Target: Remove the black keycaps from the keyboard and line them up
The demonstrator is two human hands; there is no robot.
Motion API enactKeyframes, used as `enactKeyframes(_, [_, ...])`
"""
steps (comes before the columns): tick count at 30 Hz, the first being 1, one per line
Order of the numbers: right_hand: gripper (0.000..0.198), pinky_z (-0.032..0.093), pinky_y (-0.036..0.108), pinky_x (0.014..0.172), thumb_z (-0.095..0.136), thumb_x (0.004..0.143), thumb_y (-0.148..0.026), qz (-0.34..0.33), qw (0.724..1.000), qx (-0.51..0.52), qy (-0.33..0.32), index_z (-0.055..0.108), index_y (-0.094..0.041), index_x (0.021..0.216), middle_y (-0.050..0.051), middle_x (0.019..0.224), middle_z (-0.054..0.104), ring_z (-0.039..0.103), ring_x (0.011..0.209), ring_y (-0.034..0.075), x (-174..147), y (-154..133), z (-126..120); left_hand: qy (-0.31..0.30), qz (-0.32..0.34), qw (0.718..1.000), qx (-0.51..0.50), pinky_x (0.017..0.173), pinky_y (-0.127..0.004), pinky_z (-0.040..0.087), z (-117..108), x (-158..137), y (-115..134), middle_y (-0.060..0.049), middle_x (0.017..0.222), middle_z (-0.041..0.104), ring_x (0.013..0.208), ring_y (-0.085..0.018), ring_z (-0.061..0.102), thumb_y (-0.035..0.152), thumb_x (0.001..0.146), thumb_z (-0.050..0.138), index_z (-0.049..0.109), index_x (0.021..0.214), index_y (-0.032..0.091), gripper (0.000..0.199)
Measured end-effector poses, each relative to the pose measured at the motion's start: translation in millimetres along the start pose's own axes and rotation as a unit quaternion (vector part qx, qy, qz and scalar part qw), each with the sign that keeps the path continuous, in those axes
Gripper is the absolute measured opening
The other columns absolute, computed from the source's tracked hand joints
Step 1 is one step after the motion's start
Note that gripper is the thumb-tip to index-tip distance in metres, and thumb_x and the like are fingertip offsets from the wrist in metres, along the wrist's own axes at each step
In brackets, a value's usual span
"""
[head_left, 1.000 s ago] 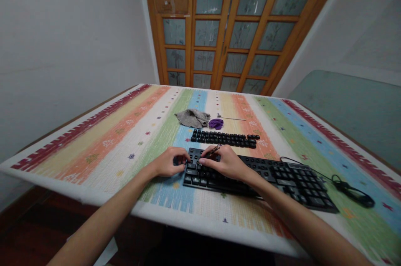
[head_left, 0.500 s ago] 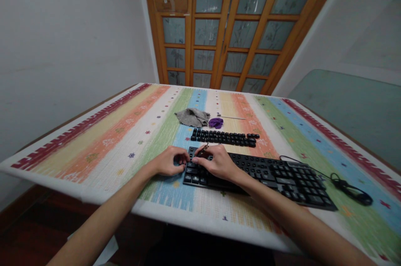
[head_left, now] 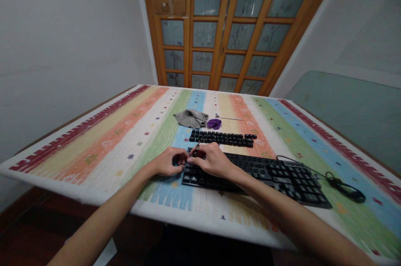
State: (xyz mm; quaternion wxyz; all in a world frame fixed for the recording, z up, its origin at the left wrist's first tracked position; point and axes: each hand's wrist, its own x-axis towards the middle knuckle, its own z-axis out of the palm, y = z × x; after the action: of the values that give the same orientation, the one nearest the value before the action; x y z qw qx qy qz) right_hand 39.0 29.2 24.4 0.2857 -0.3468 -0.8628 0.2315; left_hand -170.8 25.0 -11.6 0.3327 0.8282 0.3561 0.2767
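Note:
A black keyboard (head_left: 282, 180) lies at a slant near the table's front edge. Its number pad and lower left keys carry caps, while bare key posts show across its upper middle. My left hand (head_left: 169, 161) is curled against the keyboard's left end, thumb and fingers closed on that edge. Over the upper left corner, my right hand (head_left: 214, 160) has thumb and forefinger brought together; whatever sits between the fingertips is too small and hidden to make out. Loose black keycaps (head_left: 222, 137) stand in rows just behind the keyboard.
Behind the keycaps lie a crumpled grey cloth (head_left: 191, 118), a purple cloth (head_left: 214, 124) and a thin rod-like tool (head_left: 230, 118). The keyboard's bundled cable (head_left: 344, 186) rests at the right. A striped tablecloth (head_left: 122, 132) covers the table.
My right hand has shifted slightly left toward the keyboard's corner, and its fingers are closer to my left hand. The left hand stays at the edge. The whole view has shifted slightly.

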Motion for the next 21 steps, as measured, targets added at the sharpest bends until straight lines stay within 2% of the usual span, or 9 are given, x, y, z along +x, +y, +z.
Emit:
enactKeyframes(5, [0.007, 0.038, 0.021, 0.054, 0.074, 0.079, -0.019, 0.008, 1.0, -0.013, -0.007, 0.075, -0.012, 0.078, 0.004, 0.062, 0.07, 0.061, 0.056, 0.013, 3, -2, 0, -0.001, 0.01, 1.0, 0.0, 0.064, -0.022, 0.043, -1, 1, 1, 0.002, 0.068, 0.055, 0.064, -0.011, 0.05, 0.017, 0.065, 0.055, 0.06, 0.078, 0.014, 0.015])
enactKeyframes(10, [0.008, 0.041, 0.021, 0.056, 0.074, 0.079, -0.02, 0.01, 1.0, 0.004, -0.004, 0.075, -0.012, 0.079, 0.004, 0.066, 0.072, 0.064, 0.059, 0.014, 0, -3, -1, -0.02, -0.008, 0.999, -0.024, 0.064, -0.022, 0.04, -1, 2, 0, 0.003, 0.068, 0.052, 0.065, -0.012, 0.048, 0.019, 0.062, 0.054, 0.057, 0.077, 0.015, 0.016])
enactKeyframes(15, [0.007, 0.041, 0.021, 0.057, 0.073, 0.081, -0.02, 0.018, 1.0, 0.002, -0.019, 0.075, -0.013, 0.082, 0.004, 0.069, 0.073, 0.065, 0.061, 0.014, -1, -5, -5, -0.032, -0.025, 0.999, -0.028, 0.064, -0.023, 0.04, -1, 3, 1, 0.003, 0.069, 0.053, 0.066, -0.012, 0.049, 0.03, 0.072, 0.062, 0.057, 0.08, 0.015, 0.018])
enactKeyframes(21, [0.011, 0.032, 0.022, 0.054, 0.075, 0.08, -0.023, 0.022, 0.996, -0.068, -0.059, 0.074, -0.012, 0.078, 0.004, 0.065, 0.069, 0.057, 0.056, 0.012, 9, -12, -8, -0.015, -0.027, 0.999, -0.01, 0.06, -0.021, 0.037, 2, 5, 1, 0.004, 0.065, 0.049, 0.062, -0.011, 0.046, 0.036, 0.077, 0.063, 0.054, 0.072, 0.015, 0.024])
